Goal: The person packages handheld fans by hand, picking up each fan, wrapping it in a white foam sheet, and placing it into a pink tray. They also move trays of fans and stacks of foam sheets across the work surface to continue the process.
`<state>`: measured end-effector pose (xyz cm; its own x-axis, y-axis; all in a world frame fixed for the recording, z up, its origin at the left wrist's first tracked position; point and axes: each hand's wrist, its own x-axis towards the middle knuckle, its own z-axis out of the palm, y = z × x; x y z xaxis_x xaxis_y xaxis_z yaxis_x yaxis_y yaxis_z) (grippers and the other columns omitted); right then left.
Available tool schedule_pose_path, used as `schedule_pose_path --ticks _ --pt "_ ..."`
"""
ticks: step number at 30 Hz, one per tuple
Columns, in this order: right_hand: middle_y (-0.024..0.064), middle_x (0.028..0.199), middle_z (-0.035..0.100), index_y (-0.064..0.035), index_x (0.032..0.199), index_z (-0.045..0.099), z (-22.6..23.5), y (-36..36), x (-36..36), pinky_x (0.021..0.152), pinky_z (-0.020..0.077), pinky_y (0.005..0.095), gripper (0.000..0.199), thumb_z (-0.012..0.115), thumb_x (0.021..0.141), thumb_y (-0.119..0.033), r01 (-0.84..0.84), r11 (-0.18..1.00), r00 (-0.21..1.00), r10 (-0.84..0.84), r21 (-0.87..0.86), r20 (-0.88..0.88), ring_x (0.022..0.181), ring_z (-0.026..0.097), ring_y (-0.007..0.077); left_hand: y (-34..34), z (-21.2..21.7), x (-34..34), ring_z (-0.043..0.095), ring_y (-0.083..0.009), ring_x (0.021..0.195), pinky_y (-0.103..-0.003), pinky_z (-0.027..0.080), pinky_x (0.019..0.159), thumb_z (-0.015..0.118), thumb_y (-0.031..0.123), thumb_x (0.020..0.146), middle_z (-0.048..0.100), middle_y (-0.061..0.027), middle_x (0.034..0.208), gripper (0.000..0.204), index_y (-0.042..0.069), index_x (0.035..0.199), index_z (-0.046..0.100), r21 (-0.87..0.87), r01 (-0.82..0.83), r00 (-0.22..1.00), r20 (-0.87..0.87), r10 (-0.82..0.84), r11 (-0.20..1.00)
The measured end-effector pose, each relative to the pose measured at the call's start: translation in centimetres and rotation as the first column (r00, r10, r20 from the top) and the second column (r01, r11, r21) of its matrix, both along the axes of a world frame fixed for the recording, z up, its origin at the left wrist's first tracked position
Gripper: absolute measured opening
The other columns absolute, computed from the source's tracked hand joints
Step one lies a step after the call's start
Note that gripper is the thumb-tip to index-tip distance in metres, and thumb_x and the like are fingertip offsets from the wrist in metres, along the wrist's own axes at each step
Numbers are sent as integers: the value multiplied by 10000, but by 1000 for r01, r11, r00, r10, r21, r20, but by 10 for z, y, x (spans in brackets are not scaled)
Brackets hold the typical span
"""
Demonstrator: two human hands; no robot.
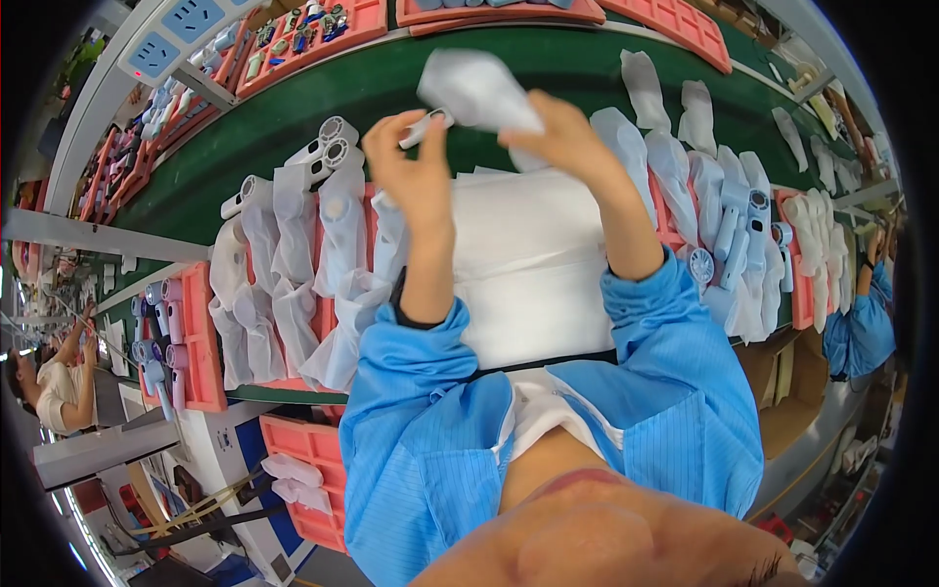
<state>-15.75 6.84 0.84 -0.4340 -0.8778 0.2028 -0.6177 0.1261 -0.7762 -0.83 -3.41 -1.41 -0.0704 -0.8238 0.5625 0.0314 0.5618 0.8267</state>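
My left hand [409, 166] is closed round a small white handheld fan [426, 128], of which a short part shows by the fingers. A white translucent sleeve bag [471, 86], smeared by motion, hangs in the air between my hands. Its lower right edge is gripped by my right hand [565, 137]. Whether the fan's other end sits inside the bag I cannot tell. Below both hands lies a stack of flat white bags [528, 230] on the bench, between my forearms.
Bagged fans lie in rows on a pink tray [326, 323] at left. Unwrapped white fans [335, 147] rest at its far end. To the right are blue fans [732, 225] and more bagged ones [670, 181]. A green belt [548, 61] runs behind. Co-workers [68, 386] stand at both sides.
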Motion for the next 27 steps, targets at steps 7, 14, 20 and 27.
schedule_pose_path --ticks 7,14,20,27 --pt "159 1141 599 -31 1150 526 -73 -73 -67 847 478 446 473 668 749 -237 648 761 498 -414 10 -762 1042 591 309 71 -59 -45 584 -307 828 -387 476 684 681 85 716 563 -120 913 215 47 913 605 16 520 737 498 -457 854" --pt "167 1210 577 -31 1229 539 -128 -135 -73 914 464 323 774 775 537 -287 190 980 975 -194 51 105 1065 582 309 97 -78 -56 592 -342 880 -406 481 709 652 131 754 615 -153 927 195 44 924 615 179 507 637 581 -507 843" --pt "126 866 667 -29 970 668 -36 -106 -47 747 506 297 526 806 529 -281 121 991 983 -111 -57 146 817 646 209 79 -89 -49 592 -289 771 -372 470 633 686 115 715 615 -121 812 89 36 740 652 26 492 684 608 -404 870" --pt "63 857 625 -24 989 606 96 70 -47 701 472 264 421 767 626 -163 264 932 964 -248 -249 93 795 582 125 68 -70 -50 543 -176 623 -287 439 591 714 131 748 618 -81 783 109 37 800 696 315 580 586 479 -653 752"
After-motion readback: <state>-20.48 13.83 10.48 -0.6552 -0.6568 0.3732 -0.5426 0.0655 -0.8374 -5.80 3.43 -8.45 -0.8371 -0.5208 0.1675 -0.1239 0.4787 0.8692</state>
